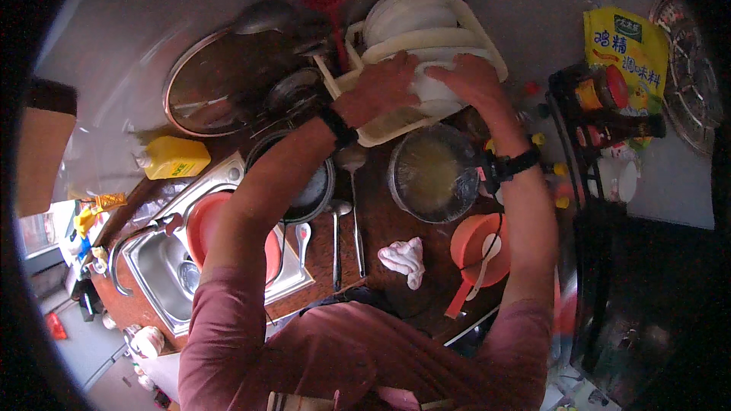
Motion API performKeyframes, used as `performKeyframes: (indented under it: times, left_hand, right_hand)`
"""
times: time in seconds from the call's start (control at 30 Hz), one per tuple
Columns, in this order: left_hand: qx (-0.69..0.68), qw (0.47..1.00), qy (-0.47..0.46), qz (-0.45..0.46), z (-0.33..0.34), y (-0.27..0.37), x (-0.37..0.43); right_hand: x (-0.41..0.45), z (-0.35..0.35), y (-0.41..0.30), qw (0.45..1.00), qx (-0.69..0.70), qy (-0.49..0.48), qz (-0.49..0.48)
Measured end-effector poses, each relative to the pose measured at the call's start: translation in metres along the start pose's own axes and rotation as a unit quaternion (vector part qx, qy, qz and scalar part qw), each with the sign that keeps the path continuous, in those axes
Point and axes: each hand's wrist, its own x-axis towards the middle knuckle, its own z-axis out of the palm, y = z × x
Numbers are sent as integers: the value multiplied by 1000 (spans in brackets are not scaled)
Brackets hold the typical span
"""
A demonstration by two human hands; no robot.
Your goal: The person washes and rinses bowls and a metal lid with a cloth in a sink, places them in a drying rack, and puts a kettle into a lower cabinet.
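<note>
Both of my hands are at the cream plastic dish rack (pixel 377 138) by the wall. My left hand (pixel 384 90) grips the left side of a white bowl (pixel 438 87), and my right hand (pixel 473 79) holds its right side. The bowl seems to sit low at the front of the rack; its underside is partly hidden. Behind it, white plates (pixel 405 8) stand on edge in a row. Below my hands is a round bowl covered with clear film (pixel 437 174), with something yellowish inside.
At left, a red basin (pixel 208 222) overlaps the steel sink (pixel 163 274), near a yellow detergent bottle (pixel 177 157). A dark pan (pixel 311 194), ladles (pixel 338 245), a crumpled cloth (pixel 404 260) and an orange pot (pixel 471 240) occupy the counter. Seasoning jars (pixel 605 88) stand at right.
</note>
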Motion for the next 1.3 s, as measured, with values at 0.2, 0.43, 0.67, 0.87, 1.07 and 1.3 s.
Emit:
performKeyframes:
  times: [0.2,0.43,0.67,0.87,1.07,1.3]
  left_hand:
    - [73,993,92,23,12,-10,6]
    - [48,996,75,-10,22,-15,17]
    - [89,990,101,-51,38,-7,14]
    - [104,991,61,-63,33,12,14]
    - [109,980,139,-93,59,11,15]
    - [75,977,197,-21,49,13,-22]
  right_hand:
    - [6,-3,0,1000,-14,-9,-6]
    - [26,12,14,1000,-17,6,-2]
    - [20,39,27,997,-14,61,-54]
    - [6,48,41,990,18,97,-97]
    - [-15,60,37,978,122,149,-87]
    - [-48,75,39,968,163,183,-61]
